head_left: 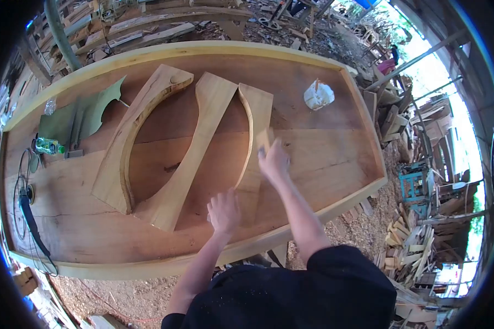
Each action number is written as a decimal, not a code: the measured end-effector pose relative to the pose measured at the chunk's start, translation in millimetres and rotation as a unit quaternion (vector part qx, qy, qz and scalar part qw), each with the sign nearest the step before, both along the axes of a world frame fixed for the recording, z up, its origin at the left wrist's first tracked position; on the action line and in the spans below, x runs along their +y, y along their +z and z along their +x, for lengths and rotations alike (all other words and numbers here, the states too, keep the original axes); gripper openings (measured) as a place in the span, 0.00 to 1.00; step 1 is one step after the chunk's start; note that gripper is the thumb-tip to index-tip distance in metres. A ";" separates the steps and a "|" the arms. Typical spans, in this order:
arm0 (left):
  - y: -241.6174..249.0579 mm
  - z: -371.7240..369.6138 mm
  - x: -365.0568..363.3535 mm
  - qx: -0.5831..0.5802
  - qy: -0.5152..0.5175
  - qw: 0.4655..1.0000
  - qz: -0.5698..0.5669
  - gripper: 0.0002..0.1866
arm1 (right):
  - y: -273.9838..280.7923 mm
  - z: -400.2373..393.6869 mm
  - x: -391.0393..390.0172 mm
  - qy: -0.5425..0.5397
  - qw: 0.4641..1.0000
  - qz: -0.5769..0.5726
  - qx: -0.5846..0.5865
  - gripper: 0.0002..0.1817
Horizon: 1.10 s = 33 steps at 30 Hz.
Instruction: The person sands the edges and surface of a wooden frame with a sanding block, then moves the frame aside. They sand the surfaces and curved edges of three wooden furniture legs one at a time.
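Note:
My right hand is closed round a small light wooden block, blurred, over the rightmost curved wooden piece. My left hand rests beside that piece's lower left edge, fingers bent; what they hold, if anything, is hidden. Left of it lies a second curved piece, narrow in the middle and wide at both ends. A third, thicker piece with a rough, bark-like inner edge lies farther left. All three lie on a large wooden tabletop with a raised rim.
At the left are a green sheet, a metal square, a green bottle and a corded power tool. A white, crumpled-looking container stands at the upper right. Scrap wood lies beyond the right rim.

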<state>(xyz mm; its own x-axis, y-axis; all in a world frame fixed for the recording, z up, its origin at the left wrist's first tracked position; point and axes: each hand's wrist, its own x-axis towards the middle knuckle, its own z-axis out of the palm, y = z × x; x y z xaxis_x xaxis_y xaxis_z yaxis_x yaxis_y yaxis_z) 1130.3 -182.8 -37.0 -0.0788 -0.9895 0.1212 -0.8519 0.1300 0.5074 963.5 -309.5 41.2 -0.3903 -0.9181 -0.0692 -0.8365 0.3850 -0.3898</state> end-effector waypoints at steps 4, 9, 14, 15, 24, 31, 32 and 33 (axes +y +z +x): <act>3.9 1.3 2.2 -0.007 -0.014 1.000 -0.001 0.17 | -10.7 -45.1 -113.2 -0.010 0.996 -0.046 0.073 0.23; 1.3 5.3 0.6 -0.020 -0.057 0.998 -0.010 0.25 | -8.5 -96.7 -103.2 -0.037 0.998 -0.037 0.045 0.26; 6.5 -19.0 -31.0 -0.044 -0.145 0.988 -0.042 0.32 | -38.4 -150.1 26.2 0.036 0.996 -0.027 0.071 0.31; 6.9 -29.8 -45.9 -0.053 -0.170 0.983 -0.046 0.32 | -42.7 -155.2 52.4 0.027 0.996 -0.026 0.086 0.30; -12.7 -95.5 -138.1 -0.122 -0.198 0.970 -0.067 0.31 | -36.5 -165.3 97.7 -0.041 0.995 0.092 0.028 0.27; -2.8 -76.6 -90.0 -0.136 -0.182 0.974 -0.007 0.32 | -33.5 -167.9 97.3 -0.035 0.996 0.081 0.013 0.26; -1.7 -71.9 -79.1 -0.141 -0.190 0.971 -0.007 0.32 | -32.7 -167.6 97.8 -0.028 0.996 0.082 0.012 0.26; -0.1 -66.6 -66.9 -0.146 -0.197 0.970 -0.006 0.33 | -33.1 -167.0 98.6 -0.028 0.997 0.073 0.024 0.26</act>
